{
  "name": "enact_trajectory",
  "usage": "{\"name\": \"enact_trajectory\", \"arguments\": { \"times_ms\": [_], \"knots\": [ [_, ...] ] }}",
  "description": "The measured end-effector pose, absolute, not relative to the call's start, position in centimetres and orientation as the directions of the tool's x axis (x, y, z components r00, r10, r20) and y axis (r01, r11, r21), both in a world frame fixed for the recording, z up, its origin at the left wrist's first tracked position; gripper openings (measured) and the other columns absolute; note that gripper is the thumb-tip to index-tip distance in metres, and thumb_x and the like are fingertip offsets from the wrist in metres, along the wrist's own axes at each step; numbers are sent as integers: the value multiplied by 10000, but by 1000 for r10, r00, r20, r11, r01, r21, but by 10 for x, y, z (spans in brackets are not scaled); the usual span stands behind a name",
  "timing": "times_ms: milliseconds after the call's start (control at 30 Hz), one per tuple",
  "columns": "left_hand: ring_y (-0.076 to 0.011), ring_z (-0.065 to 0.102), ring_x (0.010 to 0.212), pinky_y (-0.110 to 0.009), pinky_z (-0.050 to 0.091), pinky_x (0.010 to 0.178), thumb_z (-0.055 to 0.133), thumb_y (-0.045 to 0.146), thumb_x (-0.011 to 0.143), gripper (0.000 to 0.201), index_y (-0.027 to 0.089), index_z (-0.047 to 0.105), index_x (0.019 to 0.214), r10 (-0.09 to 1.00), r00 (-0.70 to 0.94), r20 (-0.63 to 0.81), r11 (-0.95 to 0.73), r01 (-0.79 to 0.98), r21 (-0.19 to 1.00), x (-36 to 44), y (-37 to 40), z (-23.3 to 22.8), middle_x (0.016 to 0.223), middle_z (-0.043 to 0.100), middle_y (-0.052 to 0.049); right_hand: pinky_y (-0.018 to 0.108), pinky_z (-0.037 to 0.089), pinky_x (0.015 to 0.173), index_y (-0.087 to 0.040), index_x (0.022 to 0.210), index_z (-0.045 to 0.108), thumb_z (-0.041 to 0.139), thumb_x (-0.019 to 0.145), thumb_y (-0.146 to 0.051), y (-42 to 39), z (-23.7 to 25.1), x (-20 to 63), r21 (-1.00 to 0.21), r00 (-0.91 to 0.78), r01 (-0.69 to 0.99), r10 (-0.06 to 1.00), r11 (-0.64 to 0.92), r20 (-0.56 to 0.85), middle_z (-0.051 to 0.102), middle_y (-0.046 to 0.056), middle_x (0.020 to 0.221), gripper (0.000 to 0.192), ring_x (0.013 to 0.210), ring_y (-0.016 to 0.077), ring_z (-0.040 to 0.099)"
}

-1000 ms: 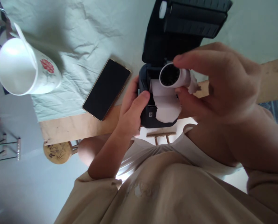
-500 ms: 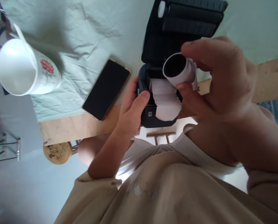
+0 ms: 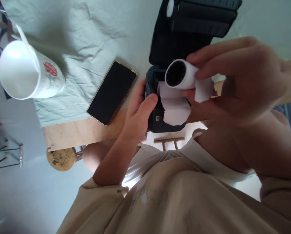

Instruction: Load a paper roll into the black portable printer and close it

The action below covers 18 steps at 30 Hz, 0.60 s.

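A small dark label printer sits at the table's near edge, its lid swung back. White paper lies in its opening and hangs over the front. Around its left side my left hand is wrapped, the thumb on the rim. My right hand pinches a small roll of white paper with a wide black core, held tilted just above the printer's opening. A loose torn end of the roll's paper hangs between the fingers. The far fingers of my right hand are partly hidden.
A phone with a dark screen lies left of the printer. Farther left is a white cup with a red flower and a handle. A pale green cloth covers the wooden table. A round stool stands below.
My right hand has turned the paper roll and shifted it slightly left over the printer. The roll's loose end now shows more. My left hand stays on the printer.
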<state>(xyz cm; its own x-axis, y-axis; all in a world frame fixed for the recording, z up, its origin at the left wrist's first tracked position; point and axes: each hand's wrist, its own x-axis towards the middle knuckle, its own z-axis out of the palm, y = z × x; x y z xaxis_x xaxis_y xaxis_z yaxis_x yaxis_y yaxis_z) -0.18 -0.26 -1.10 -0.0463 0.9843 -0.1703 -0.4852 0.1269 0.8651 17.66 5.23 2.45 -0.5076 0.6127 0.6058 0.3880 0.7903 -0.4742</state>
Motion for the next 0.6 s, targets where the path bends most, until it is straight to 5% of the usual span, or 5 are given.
{"name": "enact_trajectory", "arguments": {
  "times_ms": [133, 433, 600],
  "knots": [
    [-142, 605, 821, -214, 484, 655, 642, 399, 847, 300, 225, 651, 1091, 985, -45, -166, 125, -476, 870, -1, -3, -9, 950, 640, -25, 234, 483, 833, -135, 985, 610, 730, 715, -118, 55, 23, 174, -305, -530, 424, 506, 853, 680, 615, 82, 1059, 295, 960, 97, 580],
    [-124, 574, 828, -202, 461, 667, 622, 369, 861, 262, 202, 655, 1061, 985, -37, -170, 133, -466, 875, -1, -3, -5, 938, 620, -21, 299, 469, 822, -187, 959, 560, 590, 803, -79, 55, 22, 180, -281, -617, 458, 529, 843, 582, 645, -1, 1116, 192, 985, 118, 642],
    [-111, 559, 797, -197, 442, 639, 633, 422, 849, 311, 208, 636, 1075, 988, -4, -154, 132, -496, 858, -4, -3, -11, 923, 602, -19, 313, 403, 709, -185, 926, 597, 652, 816, -209, 57, 23, 181, -255, -590, 343, 418, 904, 691, 574, 43, 897, 125, 810, 135, 541]
  ]
}}
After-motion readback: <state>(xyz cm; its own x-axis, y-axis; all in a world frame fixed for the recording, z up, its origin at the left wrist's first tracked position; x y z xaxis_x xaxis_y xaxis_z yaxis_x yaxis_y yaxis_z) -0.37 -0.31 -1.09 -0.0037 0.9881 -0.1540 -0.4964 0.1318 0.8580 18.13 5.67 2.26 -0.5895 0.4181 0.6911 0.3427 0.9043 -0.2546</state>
